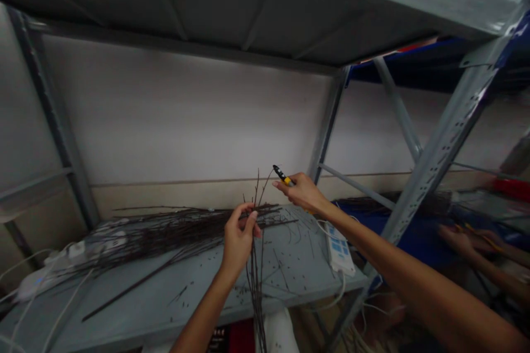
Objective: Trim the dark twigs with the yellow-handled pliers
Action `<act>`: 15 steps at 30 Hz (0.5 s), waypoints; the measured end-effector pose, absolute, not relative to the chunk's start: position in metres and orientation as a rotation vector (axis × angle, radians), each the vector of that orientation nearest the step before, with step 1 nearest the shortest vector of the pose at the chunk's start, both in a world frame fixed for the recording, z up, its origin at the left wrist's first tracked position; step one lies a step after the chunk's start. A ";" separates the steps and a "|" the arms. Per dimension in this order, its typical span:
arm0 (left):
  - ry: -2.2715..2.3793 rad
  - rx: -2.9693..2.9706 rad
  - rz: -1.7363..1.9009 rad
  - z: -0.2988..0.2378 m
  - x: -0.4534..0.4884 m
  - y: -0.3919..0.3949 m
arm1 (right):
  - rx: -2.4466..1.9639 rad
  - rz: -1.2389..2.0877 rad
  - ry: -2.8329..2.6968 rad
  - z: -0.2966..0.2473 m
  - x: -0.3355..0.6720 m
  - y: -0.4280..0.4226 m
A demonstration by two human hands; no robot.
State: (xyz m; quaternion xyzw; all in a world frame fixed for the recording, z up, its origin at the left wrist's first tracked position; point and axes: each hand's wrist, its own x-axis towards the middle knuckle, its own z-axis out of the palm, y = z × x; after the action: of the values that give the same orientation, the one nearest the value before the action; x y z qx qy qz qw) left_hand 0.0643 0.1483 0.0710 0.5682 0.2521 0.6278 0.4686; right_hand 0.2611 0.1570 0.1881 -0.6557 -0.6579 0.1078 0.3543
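Observation:
My left hand (239,237) is shut on a thin bunch of dark twigs (254,287), which stand nearly upright through the grip and reach below the shelf edge. My right hand (302,193) holds a small yellow-and-black cutting tool (282,175) close to the twig tips, its blades too small to make out. Behind my left hand, a long pile of dark twigs (174,234) lies across the grey metal shelf (199,292), and loose bits are scattered on the surface.
A white power strip with blue switches (339,248) lies at the shelf's right end, and white cables (49,281) trail at the left. Grey steel uprights (447,143) and an upper shelf (165,0) frame the bay. A co-worker's hands (464,240) work at the right.

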 end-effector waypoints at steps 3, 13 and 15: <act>0.648 1.412 1.556 0.071 0.063 0.147 | -1.656 0.296 -1.749 0.184 0.263 0.158; 0.712 1.437 1.563 0.067 0.078 0.151 | -1.626 -0.034 -1.813 0.187 0.275 0.189; 0.712 1.435 1.559 0.067 0.081 0.151 | -1.635 -0.113 -1.794 0.185 0.274 0.192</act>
State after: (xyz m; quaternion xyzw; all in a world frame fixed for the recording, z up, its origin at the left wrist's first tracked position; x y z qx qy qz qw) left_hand 0.0805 0.1512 0.0668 0.5771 0.2862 0.6270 0.4381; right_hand 0.2741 0.1920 0.1852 -0.6308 -0.6921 -0.0436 0.3482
